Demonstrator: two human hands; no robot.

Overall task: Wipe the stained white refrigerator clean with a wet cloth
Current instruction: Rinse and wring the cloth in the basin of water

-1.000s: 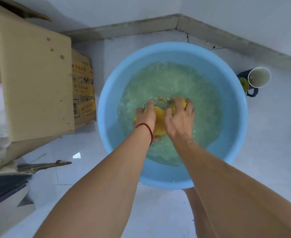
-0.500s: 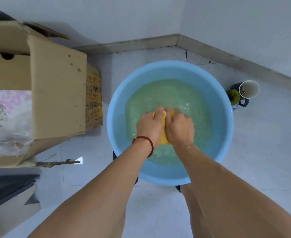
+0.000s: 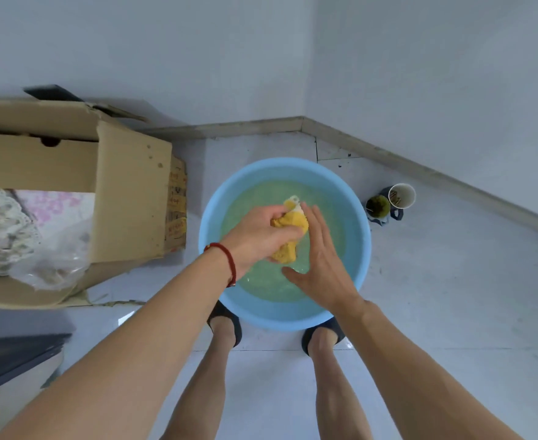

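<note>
The left hand (image 3: 261,235) is squeezing a bumpy, soft yellow cloth (image 3: 288,236) w/ a white edge, fingers curled round it. The cloth is hanging above the round, smooth light-blue plastic basin (image 3: 361,236) of greenish water; part of the cloth is hiding under the fingers. The right hand (image 3: 320,258) is sitting flat and spread just beside the cloth at 3 o'clock, fingers straight, maybe touching it, can't tell. A thin red string band (image 3: 228,260) is going round the left wrist. At 9 o'clock of the basin a big brown cardboard box (image 3: 131,192) is lying open, cut off at the pic's edge, w/ crinkly clear plastic and lacy stuff inside, hard to make out. At 2 o'clock a white paper cup (image 3: 402,195) and a fuzzy green round thing (image 3: 378,207) are sitting on sth dark blue, too small to tell. Two feet in dark slippers (image 3: 226,325) are standing at 6 o'clock, partly under the basin rim.
</note>
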